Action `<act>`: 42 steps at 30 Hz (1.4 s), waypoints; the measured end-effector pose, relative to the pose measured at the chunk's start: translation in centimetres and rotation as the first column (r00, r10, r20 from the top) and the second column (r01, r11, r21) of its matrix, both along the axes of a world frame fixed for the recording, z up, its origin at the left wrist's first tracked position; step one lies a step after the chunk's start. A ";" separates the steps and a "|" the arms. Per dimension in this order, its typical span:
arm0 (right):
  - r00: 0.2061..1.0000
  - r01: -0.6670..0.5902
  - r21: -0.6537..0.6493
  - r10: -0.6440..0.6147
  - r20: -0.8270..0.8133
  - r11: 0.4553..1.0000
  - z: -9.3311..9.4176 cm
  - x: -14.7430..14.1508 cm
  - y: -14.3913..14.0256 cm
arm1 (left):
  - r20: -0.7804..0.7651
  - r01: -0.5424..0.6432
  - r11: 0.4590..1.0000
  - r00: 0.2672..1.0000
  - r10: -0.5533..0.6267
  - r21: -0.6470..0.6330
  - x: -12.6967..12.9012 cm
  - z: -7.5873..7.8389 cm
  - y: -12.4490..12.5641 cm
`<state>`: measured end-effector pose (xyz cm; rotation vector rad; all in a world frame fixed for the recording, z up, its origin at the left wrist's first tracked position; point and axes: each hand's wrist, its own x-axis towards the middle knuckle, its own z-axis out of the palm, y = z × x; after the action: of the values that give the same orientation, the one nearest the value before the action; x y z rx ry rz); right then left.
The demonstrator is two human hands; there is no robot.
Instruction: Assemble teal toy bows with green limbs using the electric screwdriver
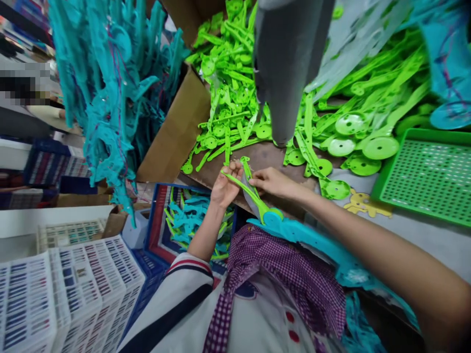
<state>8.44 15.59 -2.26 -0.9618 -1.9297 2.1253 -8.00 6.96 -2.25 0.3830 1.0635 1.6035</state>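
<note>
the left hand [225, 186] and the right hand [270, 181] both pinch the upper end of one green strip [253, 196], so each grip is closed on it. the strip lies between the hands, and its long axis runs from the fingers down toward the body, where its round end sits on a teal piece [294, 230] resting over the lap. both hands are equally near. just beyond them, the surface [265, 154] carries a pile of green parts [235, 98], too many to count. one green tray [427, 171] stands at the right.
</note>
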 end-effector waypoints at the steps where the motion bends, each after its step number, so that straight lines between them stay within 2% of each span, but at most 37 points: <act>1: 1.000 0.002 -0.022 -0.003 -0.011 1.000 0.1 0.0 0.0 | -0.009 -0.005 1.000 1.000 0.005 0.014 -0.1 -0.2 -0.1; 4: 1.000 -0.004 -0.049 0.003 -0.019 0.999 0.1 0.1 0.1 | -0.035 -0.019 0.999 0.999 0.021 0.040 -0.3 -0.6 -0.1; 8: 1.000 -0.017 -0.110 0.016 -0.016 0.994 -0.6 -0.1 0.4 | -0.099 -0.049 0.999 0.994 0.048 -0.015 -0.3 -0.8 0.1; 14: 0.986 -0.120 -0.120 0.104 -0.133 0.985 -1.7 0.5 0.9 | -0.034 -0.041 0.999 0.999 0.042 0.034 -0.2 -1.2 0.2; 17: 0.969 -0.183 -0.174 0.147 -0.199 0.968 -1.8 0.8 1.0 | -0.021 -0.050 0.998 0.998 0.051 0.033 -0.2 -1.2 0.2; 24: 0.965 -0.201 -0.101 0.180 -0.190 0.974 -1.6 0.8 1.1 | -0.059 -0.074 0.997 0.995 0.075 0.027 -0.4 -1.6 0.1; 30: 0.960 -0.213 -0.144 0.179 -0.216 0.966 -1.4 0.9 0.9 | -0.074 -0.083 0.994 0.993 0.088 0.065 -0.8 -2.2 0.1; 33: 0.962 -0.211 -0.161 0.175 -0.211 0.964 -1.2 1.0 0.8 | -0.140 -0.116 0.992 0.983 0.122 0.051 -0.7 -2.3 0.0; 38: 0.961 -0.221 -0.107 0.198 -0.191 0.969 -0.4 1.1 0.7 | -0.195 -0.196 0.981 0.961 0.194 0.012 -0.3 -2.0 0.1; 42: 0.960 -0.224 -0.113 0.199 -0.195 0.968 -0.1 1.1 0.4 | -0.225 -0.215 0.976 0.952 0.207 -0.014 -0.2 -2.0 0.1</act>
<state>9.55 16.03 -2.36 -0.5741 -1.8950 2.3917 -8.18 7.06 -4.27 0.4425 1.3409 1.7561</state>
